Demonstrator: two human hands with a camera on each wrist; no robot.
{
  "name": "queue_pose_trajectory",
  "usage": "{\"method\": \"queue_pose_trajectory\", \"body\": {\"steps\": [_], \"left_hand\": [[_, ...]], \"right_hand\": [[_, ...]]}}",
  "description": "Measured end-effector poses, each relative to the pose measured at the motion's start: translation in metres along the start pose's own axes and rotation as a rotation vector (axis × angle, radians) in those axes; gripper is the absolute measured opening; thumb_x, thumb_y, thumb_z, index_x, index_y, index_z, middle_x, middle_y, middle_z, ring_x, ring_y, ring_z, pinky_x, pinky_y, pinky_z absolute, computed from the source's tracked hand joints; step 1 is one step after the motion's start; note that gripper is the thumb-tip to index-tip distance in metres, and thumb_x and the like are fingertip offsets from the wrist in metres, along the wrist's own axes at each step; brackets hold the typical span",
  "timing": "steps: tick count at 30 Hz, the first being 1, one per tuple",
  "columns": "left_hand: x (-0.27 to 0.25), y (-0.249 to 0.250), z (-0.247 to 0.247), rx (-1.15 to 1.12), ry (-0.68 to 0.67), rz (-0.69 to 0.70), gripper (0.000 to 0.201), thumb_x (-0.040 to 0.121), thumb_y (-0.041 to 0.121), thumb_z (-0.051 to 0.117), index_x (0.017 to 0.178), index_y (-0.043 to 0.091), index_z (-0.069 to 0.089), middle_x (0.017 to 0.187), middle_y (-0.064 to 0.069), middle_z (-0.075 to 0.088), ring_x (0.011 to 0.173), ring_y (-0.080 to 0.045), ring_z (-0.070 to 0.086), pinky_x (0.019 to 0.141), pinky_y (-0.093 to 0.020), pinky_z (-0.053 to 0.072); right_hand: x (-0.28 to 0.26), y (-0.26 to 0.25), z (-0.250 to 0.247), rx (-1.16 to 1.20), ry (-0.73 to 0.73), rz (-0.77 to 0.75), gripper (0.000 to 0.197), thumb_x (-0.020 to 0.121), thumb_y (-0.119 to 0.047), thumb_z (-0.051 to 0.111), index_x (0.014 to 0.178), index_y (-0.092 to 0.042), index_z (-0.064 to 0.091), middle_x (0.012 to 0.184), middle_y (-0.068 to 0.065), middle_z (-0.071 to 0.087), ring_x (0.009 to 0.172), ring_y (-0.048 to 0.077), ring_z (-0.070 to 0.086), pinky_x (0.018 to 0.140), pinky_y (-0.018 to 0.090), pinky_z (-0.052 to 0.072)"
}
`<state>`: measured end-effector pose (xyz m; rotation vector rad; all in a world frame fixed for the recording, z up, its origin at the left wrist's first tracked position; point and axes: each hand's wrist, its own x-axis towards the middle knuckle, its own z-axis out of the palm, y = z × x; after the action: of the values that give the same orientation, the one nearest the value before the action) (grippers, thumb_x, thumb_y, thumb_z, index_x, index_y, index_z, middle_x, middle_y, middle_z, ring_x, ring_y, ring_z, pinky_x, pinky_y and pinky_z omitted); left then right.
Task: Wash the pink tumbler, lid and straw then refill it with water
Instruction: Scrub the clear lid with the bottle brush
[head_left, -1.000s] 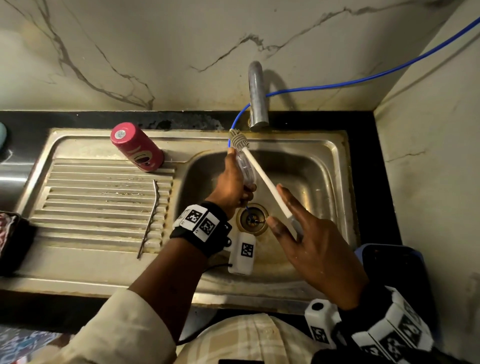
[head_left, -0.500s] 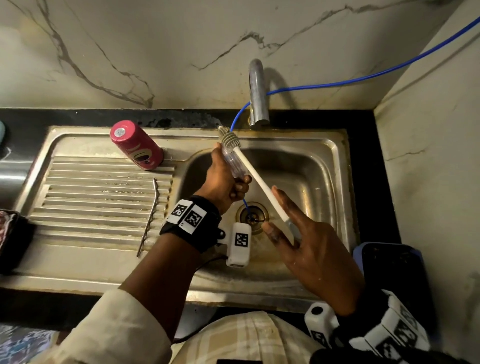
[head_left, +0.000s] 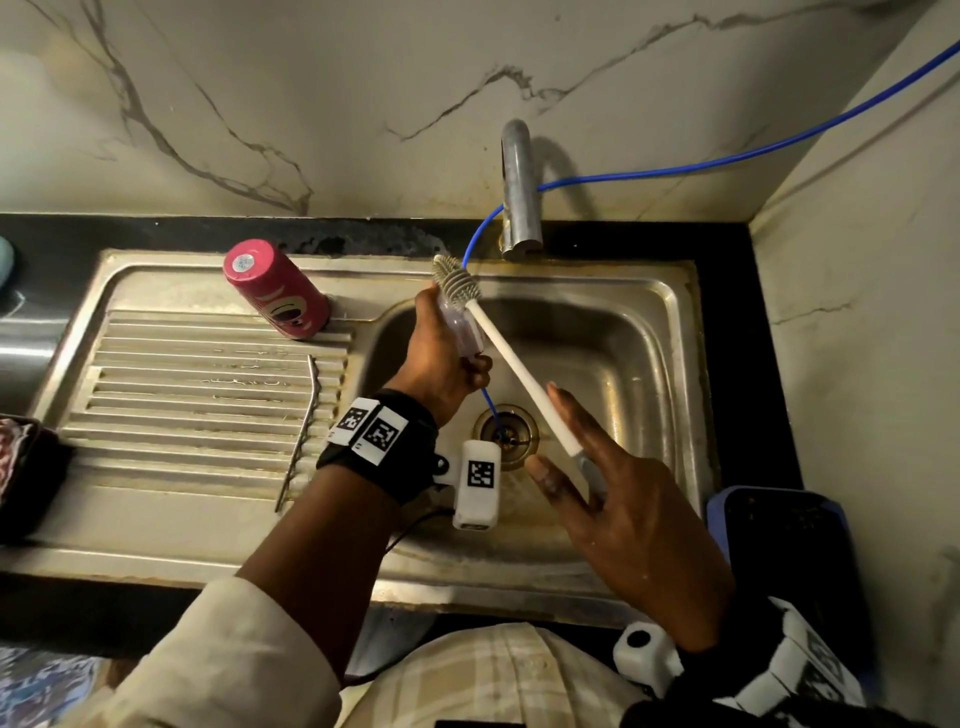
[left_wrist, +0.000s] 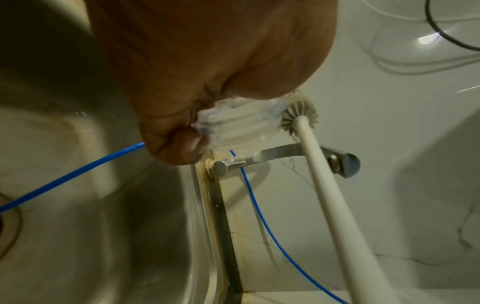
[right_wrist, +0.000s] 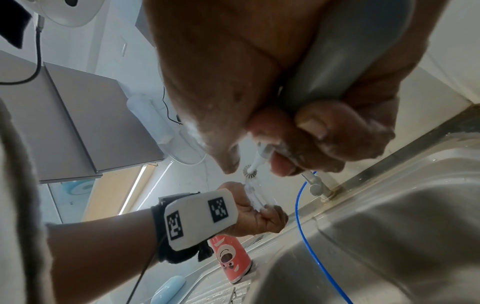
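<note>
Clear lid (head_left: 462, 332) gripped inside left fingers (head_left: 480, 364).

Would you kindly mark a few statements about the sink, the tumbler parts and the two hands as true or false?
1. The pink tumbler with a cartoon face stands upside down on the steel drainboard. True.
2. The left hand holds the pink tumbler. False: it grips the clear threaded lid.
3. The right hand holds the long white bottle brush by its grey handle end. True.
4. The brush's grey bristle head rests in the sink drain. False: it is up at the lid, near the steel tap.
5. A thin metal straw lies on the drainboard. True.
</note>
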<state>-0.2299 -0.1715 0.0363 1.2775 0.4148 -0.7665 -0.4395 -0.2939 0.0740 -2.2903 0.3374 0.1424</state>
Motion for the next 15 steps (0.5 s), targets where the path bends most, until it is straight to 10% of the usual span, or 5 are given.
{"method": "queue_pose_trajectory", "body": {"steps": [11, 15], "left_hand": [[0.002, 0.0, 0.0, 0.058, 0.067, 0.051, 0.064, 0.109, 0.063, 0.022, 0.108, 0.012, 0.06, 0.08, -0.008, 0.055, 0.057, -0.015, 0.048, 0.04, -0.022, 0.036], [-0.002, -0.005, 0.008, 0.108, 0.041, 0.088, 0.102, 0.097, 0.083, 0.02, 0.148, 0.0, 0.046, 0.074, -0.007, 0.047, 0.055, -0.016, 0.041, 0.043, -0.024, 0.034]], "right_hand": [[-0.008, -0.004, -0.006, -0.03, 0.013, 0.021, 0.073, 0.092, -0.078, 0.042, 0.157, -0.066, 0.011, 0.051, -0.004, 0.044, 0.042, 0.009, 0.049, 0.048, 0.019, 0.037], [0.005, -0.014, -0.004, -0.054, 0.02, 0.03, 0.075, 0.092, -0.08, 0.035, 0.159, -0.062, 0.009, 0.055, -0.011, 0.035, 0.045, 0.003, 0.038, 0.054, 0.019, 0.033]]}}
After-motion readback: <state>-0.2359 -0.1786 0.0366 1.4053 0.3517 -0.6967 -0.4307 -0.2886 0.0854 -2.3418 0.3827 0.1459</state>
